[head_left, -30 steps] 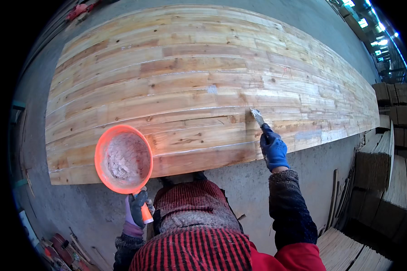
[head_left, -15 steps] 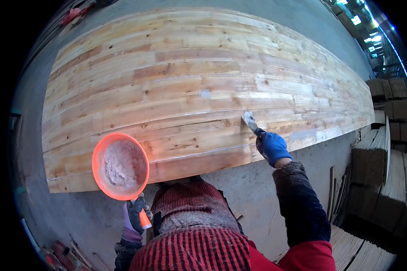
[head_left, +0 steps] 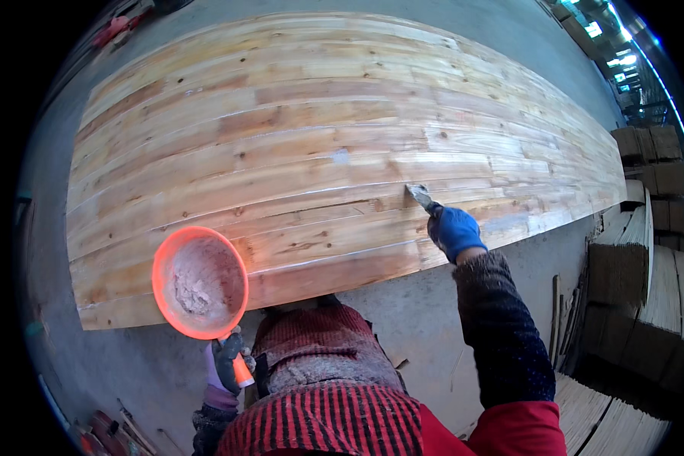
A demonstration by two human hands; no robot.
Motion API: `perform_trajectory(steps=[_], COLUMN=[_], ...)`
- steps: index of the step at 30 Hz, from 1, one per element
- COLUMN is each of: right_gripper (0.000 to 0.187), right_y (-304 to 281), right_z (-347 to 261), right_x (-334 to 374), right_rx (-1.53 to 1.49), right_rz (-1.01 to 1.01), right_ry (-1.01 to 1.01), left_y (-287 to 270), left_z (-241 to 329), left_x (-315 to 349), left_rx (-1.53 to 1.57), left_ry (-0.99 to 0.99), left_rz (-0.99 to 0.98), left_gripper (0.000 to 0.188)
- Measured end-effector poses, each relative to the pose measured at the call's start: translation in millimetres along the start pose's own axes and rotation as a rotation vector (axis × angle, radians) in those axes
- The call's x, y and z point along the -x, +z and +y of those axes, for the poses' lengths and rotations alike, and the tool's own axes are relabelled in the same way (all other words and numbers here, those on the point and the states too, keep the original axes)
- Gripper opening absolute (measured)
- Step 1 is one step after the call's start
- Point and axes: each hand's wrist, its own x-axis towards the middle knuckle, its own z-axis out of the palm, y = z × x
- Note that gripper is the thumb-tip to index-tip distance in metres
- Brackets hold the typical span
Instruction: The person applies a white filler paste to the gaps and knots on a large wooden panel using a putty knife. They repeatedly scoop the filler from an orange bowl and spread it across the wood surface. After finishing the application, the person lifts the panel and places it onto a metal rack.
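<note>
In a blue glove, my right hand (head_left: 455,231) is closed round the handle of a putty knife (head_left: 419,196). The blade is against the large wooden panel (head_left: 281,121), near a seam between its boards. My left hand (head_left: 228,359), in a dark, smudged glove, grips the handle of an orange pan (head_left: 159,262), held level beyond the panel's near left edge. Pale pinkish putty (head_left: 197,285) coats the inside of the pan. White streaks run along several seams of the panel, and a pale patch (head_left: 340,156) marks its middle.
Stacked wooden boards (head_left: 623,266) stand along the right side, with more boards (head_left: 608,414) at the lower right. Thin sticks (head_left: 558,319) lean beside the stack. Tools and scraps (head_left: 114,433) lie on the floor at lower left. A red object (head_left: 114,29) is at the far left.
The putty knife's blade has turned and lies flatter on the panel, a little further left. My right hand has shifted slightly left. The pan stays almost in place.
</note>
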Motion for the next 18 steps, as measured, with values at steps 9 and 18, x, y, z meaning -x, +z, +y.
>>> perform_trajectory(steps=[9, 18], right_gripper=[0.029, 0.027], right_y=[-2, 24], right_z=[-77, -107], right_x=[53, 69], right_rx=[-0.147, -0.034], right_rz=[0.078, -0.066], right_ry=[-0.113, -0.171], left_y=[-10, -20], left_z=[2, -7], left_x=[0, -3], left_rx=[0.055, 0.156], left_ry=[-0.019, -0.044], left_rz=[-0.064, -0.053], left_gripper=[0.028, 0.028])
